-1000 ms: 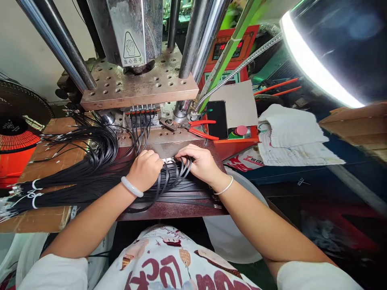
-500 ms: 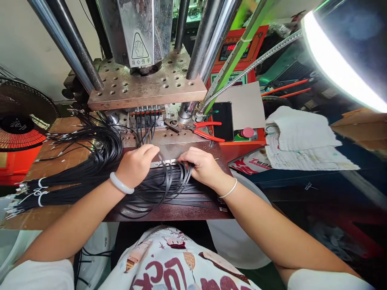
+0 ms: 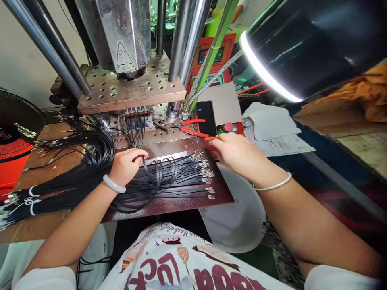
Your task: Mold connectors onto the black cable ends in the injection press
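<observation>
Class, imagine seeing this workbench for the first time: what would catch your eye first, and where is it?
Probably the black lamp with its glaring white rim, upper right. Next, the metal press left of top centre, bearing a triangular hand sign. Then the black cables spread across the dark red board near the middle, between the left hand and right hand.

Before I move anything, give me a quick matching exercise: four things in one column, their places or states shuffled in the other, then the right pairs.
1. Lamp
2. Pliers
3. Left hand
4. Right hand

A. Fingertips at the black cables
B. Just below the red button in the picture, apart from the cables
C. Lit, at upper right
D. Red-handled, beside the phone

Pairs: 1-C, 2-D, 3-A, 4-B
</observation>
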